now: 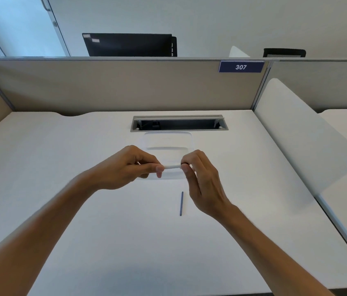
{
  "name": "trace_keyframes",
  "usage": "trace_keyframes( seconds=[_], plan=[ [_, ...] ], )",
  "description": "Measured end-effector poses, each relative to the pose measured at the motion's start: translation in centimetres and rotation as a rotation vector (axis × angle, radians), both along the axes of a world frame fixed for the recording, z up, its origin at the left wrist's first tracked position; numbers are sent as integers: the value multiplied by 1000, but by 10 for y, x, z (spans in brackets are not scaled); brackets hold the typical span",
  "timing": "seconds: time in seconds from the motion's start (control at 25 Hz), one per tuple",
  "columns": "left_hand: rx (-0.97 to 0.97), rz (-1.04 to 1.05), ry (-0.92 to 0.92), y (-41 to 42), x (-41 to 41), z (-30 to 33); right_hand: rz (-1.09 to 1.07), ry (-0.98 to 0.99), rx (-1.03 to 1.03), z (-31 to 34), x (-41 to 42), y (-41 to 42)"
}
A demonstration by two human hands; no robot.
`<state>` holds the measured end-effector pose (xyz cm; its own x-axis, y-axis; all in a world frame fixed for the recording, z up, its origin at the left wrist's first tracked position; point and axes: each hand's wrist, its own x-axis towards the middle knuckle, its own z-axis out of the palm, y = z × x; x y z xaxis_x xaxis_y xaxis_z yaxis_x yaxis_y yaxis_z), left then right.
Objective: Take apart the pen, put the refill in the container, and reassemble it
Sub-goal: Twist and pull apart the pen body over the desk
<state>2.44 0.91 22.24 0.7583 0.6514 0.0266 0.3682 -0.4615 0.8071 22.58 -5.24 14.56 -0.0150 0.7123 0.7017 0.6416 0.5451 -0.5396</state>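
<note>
A: Where do things stand?

B: Both hands are raised over the desk (83, 210), holding a white pen (172, 166) level between them. The left hand (125, 167) pinches its left end with thumb and forefinger; the right hand (200, 178) pinches the right end, where something dark shows at the fingertips.

A: And the refill?

B: A thin dark rod, which I take to be the refill (181, 203), lies on the desk near the person, just below the right hand and touching nothing. The clear container (168, 139) sits farther off, behind the hands, in front of the cable slot (179, 123).

A: So which step is this?

B: My guess is that the pen is being screwed or pushed together, or pulled apart; one picture cannot tell me which. The refill is not yet in the container.

A: How to do it well?

B: Keep the two halves in one straight line, so that threads or a push fit meet squarely. Hold one hand as the anchor and let the other turn, with fingertip pressure only; the barrel is slim and smooth and could slip or bend. Work low over the desk, so that a spring or a tip that drops stays close. Mind the right wrist, too: it is near the refill and could roll it away.
</note>
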Motion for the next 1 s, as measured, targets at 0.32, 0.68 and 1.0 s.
trace_keyframes(
  seconds=[0.32, 0.68, 1.0],
  plan=[
    [239, 106, 40, 1, -4, -12, -30, 168, -153, 1, -2, -7],
    [732, 103, 192, -4, -5, -18, 133, 523, -572, 14, 1, -5],
    [679, 119, 218, -1, -7, -18, 174, 479, -504, 11, 9, -10]
  ],
)
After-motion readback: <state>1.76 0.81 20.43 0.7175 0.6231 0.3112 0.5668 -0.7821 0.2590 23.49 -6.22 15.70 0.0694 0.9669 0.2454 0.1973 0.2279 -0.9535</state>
